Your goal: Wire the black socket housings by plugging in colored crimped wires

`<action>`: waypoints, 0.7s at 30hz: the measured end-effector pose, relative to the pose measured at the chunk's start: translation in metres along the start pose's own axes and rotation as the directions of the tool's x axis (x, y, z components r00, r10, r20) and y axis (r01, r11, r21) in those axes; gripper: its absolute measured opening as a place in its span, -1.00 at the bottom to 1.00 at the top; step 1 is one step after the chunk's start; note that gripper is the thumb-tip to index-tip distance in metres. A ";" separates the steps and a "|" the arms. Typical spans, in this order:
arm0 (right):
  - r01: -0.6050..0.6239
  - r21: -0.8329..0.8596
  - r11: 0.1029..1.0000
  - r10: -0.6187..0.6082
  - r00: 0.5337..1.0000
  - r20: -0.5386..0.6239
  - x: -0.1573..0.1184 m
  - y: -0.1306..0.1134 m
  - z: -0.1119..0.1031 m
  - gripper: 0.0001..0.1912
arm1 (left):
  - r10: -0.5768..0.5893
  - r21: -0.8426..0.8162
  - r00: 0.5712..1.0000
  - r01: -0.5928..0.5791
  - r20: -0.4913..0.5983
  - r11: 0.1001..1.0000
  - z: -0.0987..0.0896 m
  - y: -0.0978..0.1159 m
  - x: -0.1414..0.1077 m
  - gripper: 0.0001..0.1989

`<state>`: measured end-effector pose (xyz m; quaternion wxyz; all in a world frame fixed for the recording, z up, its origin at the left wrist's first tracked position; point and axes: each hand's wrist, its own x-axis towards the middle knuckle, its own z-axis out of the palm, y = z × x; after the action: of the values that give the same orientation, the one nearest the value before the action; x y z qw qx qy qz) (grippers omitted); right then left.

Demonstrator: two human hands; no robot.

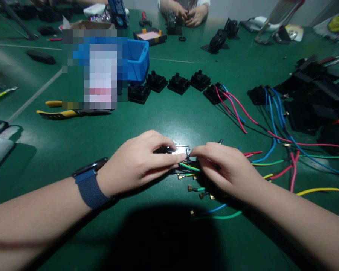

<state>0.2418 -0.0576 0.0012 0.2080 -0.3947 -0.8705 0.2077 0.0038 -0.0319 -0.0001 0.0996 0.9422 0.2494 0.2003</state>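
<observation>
My left hand [142, 162], with a dark watch on its wrist, holds a small black part with a shiny metallic face [181, 150] between thumb and fingers. My right hand [224, 163] is closed at the right edge of that part, thumb and index finger pinched together; what they grip is too small to make out. A green-yellow wire [190, 166] runs from the part toward my right hand. Loose wires with brass-coloured terminals [190, 188] lie under and below my right hand. Red, blue and yellow wires [319, 190] spread out on the right.
Several black modules [179, 83] stand in a row ahead, one with red wires. Yellow-handled pliers [60, 114] and a blue bin [138, 60] are at the left. Black parts [303, 109] pile up at the right. Another person's hands [196, 15] work across the green table [101, 135].
</observation>
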 end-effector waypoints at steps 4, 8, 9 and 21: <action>0.003 -0.002 1.000 -0.003 1.000 -0.004 0.000 0.000 0.000 -0.77 | 0.012 0.007 1.000 -0.012 -0.005 1.000 0.001 -0.001 0.000 -0.69; 0.010 -0.004 1.000 -0.010 1.000 -0.008 0.000 0.000 0.000 -0.77 | 0.001 0.003 1.000 -0.001 -0.012 1.000 0.001 0.000 0.001 -0.69; 0.011 -0.007 1.000 -0.011 1.000 -0.010 0.000 0.000 0.001 -0.77 | -0.005 -0.006 1.000 0.005 -0.009 1.000 0.001 0.001 0.001 -0.69; -0.001 -0.013 1.000 0.001 1.000 0.003 0.000 0.000 0.000 -0.77 | -0.107 -0.165 0.994 0.108 0.015 0.980 0.000 0.002 0.003 -0.75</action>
<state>0.2416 -0.0578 0.0017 0.2040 -0.3961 -0.8720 0.2029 0.0074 -0.0319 0.0015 0.1889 0.9164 0.2823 0.2118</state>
